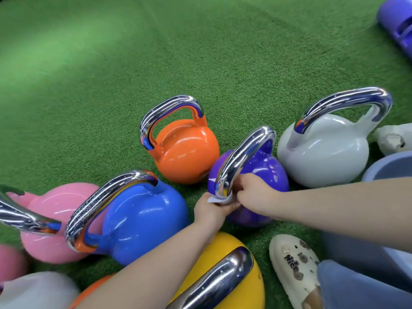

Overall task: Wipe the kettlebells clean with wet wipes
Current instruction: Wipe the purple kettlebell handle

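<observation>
A purple kettlebell (265,172) with a chrome handle stands on the green turf in the middle. My left hand (211,209) pinches a white wet wipe (217,199) against the near foot of that handle. My right hand (256,195) has its fingers curled at the same spot, on the handle's base and the wipe; which of the two it grips is hidden. Around it stand an orange kettlebell (187,152), a white one (323,150), a blue one (142,217), a pink one (51,221) and a yellow one (225,248) nearest me.
My cream clog (294,270) and blue trouser legs (365,284) sit at the lower right. A crumpled white wipe pack or cloth (392,139) lies right of the white kettlebell. A purple object (396,21) lies at the top right. More kettlebells crowd the lower left corner.
</observation>
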### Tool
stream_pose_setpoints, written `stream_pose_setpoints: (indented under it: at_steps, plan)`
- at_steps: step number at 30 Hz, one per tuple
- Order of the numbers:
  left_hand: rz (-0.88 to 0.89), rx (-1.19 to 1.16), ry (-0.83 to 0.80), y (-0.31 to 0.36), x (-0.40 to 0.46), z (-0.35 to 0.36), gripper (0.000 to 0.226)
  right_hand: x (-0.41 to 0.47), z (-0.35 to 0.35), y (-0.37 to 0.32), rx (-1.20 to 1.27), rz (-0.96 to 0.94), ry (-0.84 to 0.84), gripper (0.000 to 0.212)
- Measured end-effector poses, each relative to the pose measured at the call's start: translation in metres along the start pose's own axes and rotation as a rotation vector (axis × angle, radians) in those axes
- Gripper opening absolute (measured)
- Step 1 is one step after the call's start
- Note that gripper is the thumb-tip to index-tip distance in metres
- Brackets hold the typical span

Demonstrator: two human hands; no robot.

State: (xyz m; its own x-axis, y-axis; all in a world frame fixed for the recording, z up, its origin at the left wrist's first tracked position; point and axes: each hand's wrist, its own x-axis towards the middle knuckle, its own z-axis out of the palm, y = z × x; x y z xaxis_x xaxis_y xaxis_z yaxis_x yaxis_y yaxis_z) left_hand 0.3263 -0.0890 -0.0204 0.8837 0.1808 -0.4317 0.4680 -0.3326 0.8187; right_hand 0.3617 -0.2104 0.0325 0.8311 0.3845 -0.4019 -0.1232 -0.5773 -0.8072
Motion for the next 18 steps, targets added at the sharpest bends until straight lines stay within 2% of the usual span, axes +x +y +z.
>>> stream_pose_setpoints:
  at_steps: [4, 7, 10, 11, 13, 14, 16, 17, 18]
  plan:
    - [0.082, 0.112, 0.009, -0.004, 0.011, -0.010, 0.039, -0.018, 0.016, 0.010, 0.102, -0.012, 0.055, 0.054]
    - [0.183, 0.239, -0.010, -0.007, 0.024, -0.021, 0.028, -0.030, 0.027, 0.024, 0.054, 0.007, -0.014, 0.076]
    - [0.188, 0.454, -0.080, -0.003, 0.026, -0.025, 0.037, -0.037, 0.029, 0.031, 0.045, 0.043, -0.068, 0.091]
    - [0.186, 0.423, -0.050, -0.005, 0.024, -0.024, 0.035, -0.038, 0.026, 0.030, 0.039, 0.046, -0.071, 0.089]
    - [0.112, 0.192, 0.011, -0.013, 0.014, -0.019, 0.017, -0.037, 0.020, 0.027, 0.061, 0.037, -0.062, 0.084]
    - [0.028, 0.067, 0.017, -0.013, 0.007, -0.016, 0.020, -0.035, 0.018, 0.026, 0.052, 0.026, -0.056, 0.081]
    - [-0.188, -0.146, -0.048, -0.009, -0.001, -0.003, 0.050, -0.028, 0.012, 0.022, -0.021, -0.016, -0.059, 0.072]
    - [-0.265, -0.227, -0.097, -0.007, 0.000, 0.002, 0.056, -0.024, 0.007, 0.018, -0.054, -0.032, -0.075, 0.065]
    - [-0.312, -0.299, -0.127, -0.003, 0.000, 0.007, 0.049, -0.019, 0.001, 0.013, -0.059, -0.036, -0.098, 0.057]
